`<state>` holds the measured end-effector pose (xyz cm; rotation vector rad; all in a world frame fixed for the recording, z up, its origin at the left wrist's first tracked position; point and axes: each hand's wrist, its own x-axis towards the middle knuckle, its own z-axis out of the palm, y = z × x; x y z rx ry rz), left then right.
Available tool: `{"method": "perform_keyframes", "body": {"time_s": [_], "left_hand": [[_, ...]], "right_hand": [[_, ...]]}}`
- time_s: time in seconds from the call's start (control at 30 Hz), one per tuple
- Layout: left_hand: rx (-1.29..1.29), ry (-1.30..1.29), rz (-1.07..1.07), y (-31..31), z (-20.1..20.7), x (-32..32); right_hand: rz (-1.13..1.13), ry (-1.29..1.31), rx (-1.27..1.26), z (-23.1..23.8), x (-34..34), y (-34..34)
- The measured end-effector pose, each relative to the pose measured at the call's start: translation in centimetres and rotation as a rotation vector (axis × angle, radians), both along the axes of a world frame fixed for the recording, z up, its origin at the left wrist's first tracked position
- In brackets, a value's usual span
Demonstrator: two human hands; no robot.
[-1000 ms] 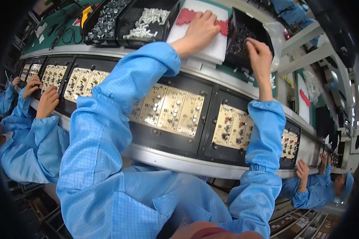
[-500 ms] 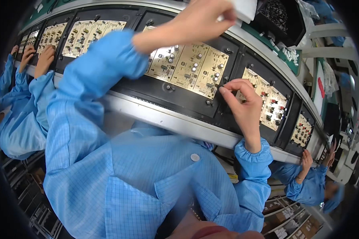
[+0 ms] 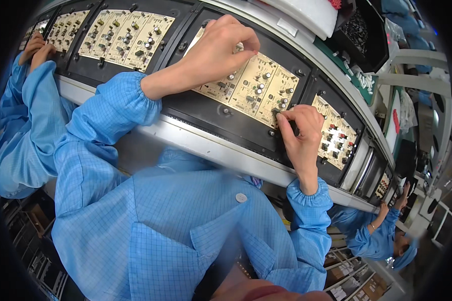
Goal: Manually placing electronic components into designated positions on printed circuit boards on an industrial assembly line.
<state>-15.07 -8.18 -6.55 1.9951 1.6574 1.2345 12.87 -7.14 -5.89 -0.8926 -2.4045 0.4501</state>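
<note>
Your right hand [image 3: 305,131] pinches what seems a small dark part [image 3: 275,112] at the near right corner of the circuit board panel [image 3: 246,80], which lies in the black carrier [image 3: 193,108] before you. I would advise to keep this part straight and press gently, without pushing the silver capacitors [image 3: 289,91] just beside it. Your left hand [image 3: 222,46] is apart from the right, above the panel, finger and thumb close together; I cannot tell if they hold something. It hides some of the panel. Beyond the carrier are a black bin [image 3: 377,45] and loose white parts [image 3: 368,82]; a co-worker's hand [image 3: 41,54] is at your left.
</note>
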Motion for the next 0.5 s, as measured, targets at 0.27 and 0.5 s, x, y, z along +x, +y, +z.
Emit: {"method": "perform_keyframes", "body": {"time_s": [0.27,0.5], "left_hand": [[0.010,0.006,-0.021,-0.1,-0.6,0.2],[0.016,-0.001,-0.020,-0.1,-0.9,0.6]], "right_hand": [[-0.030,0.049,0.012,-0.7,0.6,-0.6],[0.022,-0.046,0.122,0.5,0.6,-0.6]]}}
